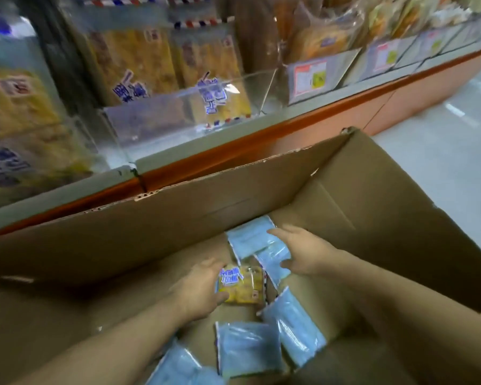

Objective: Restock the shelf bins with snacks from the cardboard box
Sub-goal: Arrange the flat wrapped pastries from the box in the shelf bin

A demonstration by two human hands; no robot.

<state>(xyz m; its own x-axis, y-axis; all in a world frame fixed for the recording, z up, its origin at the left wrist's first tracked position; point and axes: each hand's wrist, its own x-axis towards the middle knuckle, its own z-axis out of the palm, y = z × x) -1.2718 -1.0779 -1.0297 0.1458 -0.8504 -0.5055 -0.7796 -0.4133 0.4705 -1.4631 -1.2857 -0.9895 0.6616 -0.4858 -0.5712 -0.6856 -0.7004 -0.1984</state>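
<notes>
Both my hands reach down into a large open cardboard box point(372, 195). My left hand point(199, 290) grips a yellow snack pack with blue lettering point(243, 284) at its left edge. My right hand point(303, 252) holds a pale blue snack pack point(274, 258), thumb and fingers round its right end. Another blue pack point(249, 237) lies just behind it. Several more blue packs point(247, 348) lie on the box floor nearer to me. Above the box, clear shelf bins point(156, 118) hold upright yellow packs of the same kind point(217, 65).
The shelf's orange front edge point(233, 151) runs along the far side of the box. More bins with bagged snacks and price labels point(311, 79) continue to the right. Pale floor point(442, 140) lies right of the box.
</notes>
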